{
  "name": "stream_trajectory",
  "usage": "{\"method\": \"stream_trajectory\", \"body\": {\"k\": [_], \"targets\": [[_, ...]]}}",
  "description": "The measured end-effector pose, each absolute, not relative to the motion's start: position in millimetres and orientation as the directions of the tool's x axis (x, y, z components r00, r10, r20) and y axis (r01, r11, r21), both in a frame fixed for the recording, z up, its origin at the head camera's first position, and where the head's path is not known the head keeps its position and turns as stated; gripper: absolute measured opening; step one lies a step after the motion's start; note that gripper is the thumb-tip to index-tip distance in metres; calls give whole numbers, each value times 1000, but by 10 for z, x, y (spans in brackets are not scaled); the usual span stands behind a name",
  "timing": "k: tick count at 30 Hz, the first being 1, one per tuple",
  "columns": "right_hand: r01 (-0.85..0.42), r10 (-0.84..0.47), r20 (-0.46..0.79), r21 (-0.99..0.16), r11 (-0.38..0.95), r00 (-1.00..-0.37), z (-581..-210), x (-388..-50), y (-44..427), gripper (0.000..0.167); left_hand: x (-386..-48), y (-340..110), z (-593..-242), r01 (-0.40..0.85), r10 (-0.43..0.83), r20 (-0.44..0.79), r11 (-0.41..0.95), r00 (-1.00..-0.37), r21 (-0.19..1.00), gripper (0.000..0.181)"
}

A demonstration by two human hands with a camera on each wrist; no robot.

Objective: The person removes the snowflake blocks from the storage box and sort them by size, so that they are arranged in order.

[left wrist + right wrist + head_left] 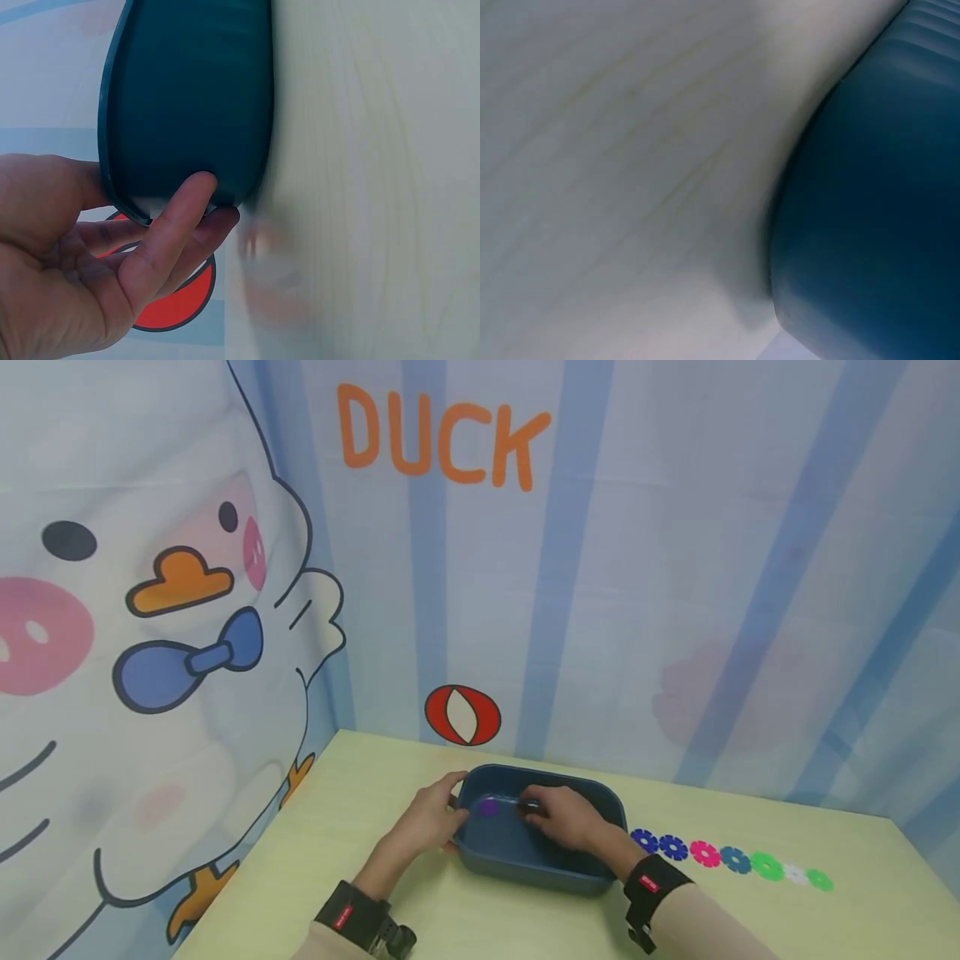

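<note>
A dark blue plastic bin [540, 872] stands on the table. My left hand [431, 814] grips its left end, thumb over the rim; the left wrist view shows the left hand [112, 262] with fingers against the bin's outer wall [187, 97]. My right hand [566, 817] reaches down inside the bin, fingers bent. Something dark shows at its fingertips, but whether it is a held piece or shadow is unclear. A purple disc [488, 807] lies on the bin floor, left of the right hand. In the right wrist view only the bin's side [870, 202] appears, no fingers.
Right of the bin runs a row of notched plastic discs: dark blue [673, 847], pink [704, 853], teal [736, 860], green [767, 866], white [796, 874] and another green. A printed curtain [637, 568] hangs behind the pale yellow table [360, 793].
</note>
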State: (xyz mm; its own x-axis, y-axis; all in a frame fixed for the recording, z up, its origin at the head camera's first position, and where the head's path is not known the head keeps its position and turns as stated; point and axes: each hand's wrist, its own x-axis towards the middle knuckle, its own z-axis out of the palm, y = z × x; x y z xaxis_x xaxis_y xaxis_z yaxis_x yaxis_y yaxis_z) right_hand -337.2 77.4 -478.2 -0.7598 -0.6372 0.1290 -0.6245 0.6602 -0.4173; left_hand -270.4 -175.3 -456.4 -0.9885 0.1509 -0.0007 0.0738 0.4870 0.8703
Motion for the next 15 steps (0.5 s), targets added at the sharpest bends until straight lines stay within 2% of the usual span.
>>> {"method": "stream_trajectory", "body": {"k": [9,15], "targets": [[-669,-667,145,-347,658,-731,-4770,-3424,723,26,-2732,-1771,-4508,75,142,6,491,-990,868,65],[-657,-661,154,-403,637,-735,-4824,-3386,751,15,-2725,-1765,-4578,67,144,-7,498,-989,864,65]]}}
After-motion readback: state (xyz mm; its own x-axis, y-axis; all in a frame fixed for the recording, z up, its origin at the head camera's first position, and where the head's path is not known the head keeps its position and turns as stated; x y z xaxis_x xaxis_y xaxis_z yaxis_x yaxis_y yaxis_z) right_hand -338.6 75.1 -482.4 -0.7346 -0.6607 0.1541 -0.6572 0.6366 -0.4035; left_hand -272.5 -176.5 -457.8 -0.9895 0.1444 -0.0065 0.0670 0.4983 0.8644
